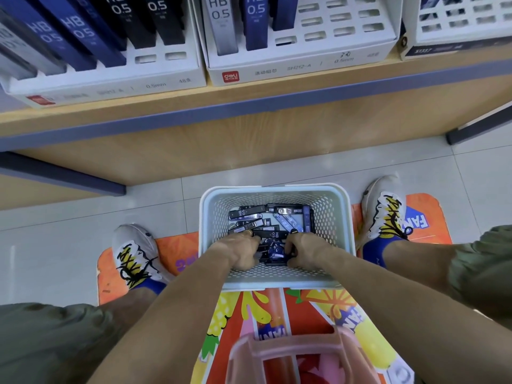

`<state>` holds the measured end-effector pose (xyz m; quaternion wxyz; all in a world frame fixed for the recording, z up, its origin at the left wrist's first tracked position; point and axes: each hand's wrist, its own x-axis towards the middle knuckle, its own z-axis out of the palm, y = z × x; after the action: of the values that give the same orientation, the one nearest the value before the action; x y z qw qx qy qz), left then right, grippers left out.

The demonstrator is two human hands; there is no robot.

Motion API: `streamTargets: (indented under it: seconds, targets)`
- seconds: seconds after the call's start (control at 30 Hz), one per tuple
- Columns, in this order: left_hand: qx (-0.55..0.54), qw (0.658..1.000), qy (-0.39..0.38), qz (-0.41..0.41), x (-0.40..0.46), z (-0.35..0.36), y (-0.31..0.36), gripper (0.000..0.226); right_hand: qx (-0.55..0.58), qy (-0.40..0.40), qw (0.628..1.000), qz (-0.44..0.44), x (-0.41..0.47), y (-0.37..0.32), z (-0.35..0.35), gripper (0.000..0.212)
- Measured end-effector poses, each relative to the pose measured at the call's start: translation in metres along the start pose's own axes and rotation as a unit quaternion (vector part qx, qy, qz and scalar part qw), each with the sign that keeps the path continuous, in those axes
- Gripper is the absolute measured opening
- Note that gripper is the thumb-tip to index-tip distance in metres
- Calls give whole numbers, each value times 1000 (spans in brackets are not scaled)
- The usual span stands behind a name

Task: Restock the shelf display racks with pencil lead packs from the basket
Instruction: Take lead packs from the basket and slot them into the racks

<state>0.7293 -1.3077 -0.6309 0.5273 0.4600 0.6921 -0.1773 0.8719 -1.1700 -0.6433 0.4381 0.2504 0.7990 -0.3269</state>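
A pale blue perforated basket (343, 214) stands on the floor between my feet, holding several black and blue pencil lead packs (279, 217). Both hands are down inside it. My left hand (239, 252) is curled around packs at the near left of the pile. My right hand (306, 249) grips packs at the near right. On the shelf above, a white display rack (166, 76) at the left is nearly full of HB 0.5 packs. The middle rack (304, 65) holds three packs with many bare slots.
A third white rack (457, 37) sits at the shelf's right end. The wooden shelf edge (249, 98) overhangs the floor. A colourful floor mat (304, 314) lies under the basket. A pink stool (293, 353) is below me. My shoes flank the basket.
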Motion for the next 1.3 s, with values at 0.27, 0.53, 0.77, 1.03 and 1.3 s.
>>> streamTargets:
  seconds: [0.27,0.53,0.77,1.03,1.3]
  targets:
    - [-24,999,-28,-22,1,-3,-1,75,22,-22,999,10,-1,4,-2,41]
    - [-196,978,24,-63,-2,-1,1,76,-13,-37,999,-25,-8,-7,-8,30]
    - [-413,895,128,-112,0,4,2,32,-32,-17,997,-62,-17,-13,-7,31]
    - [-578,773,213,-153,-30,4,21,39,240,111,964,17,-34,-11,-16,15]
    - [-781,578,226,-67,-63,-4,52,44,578,126,806,-9,-78,-35,-43,9]
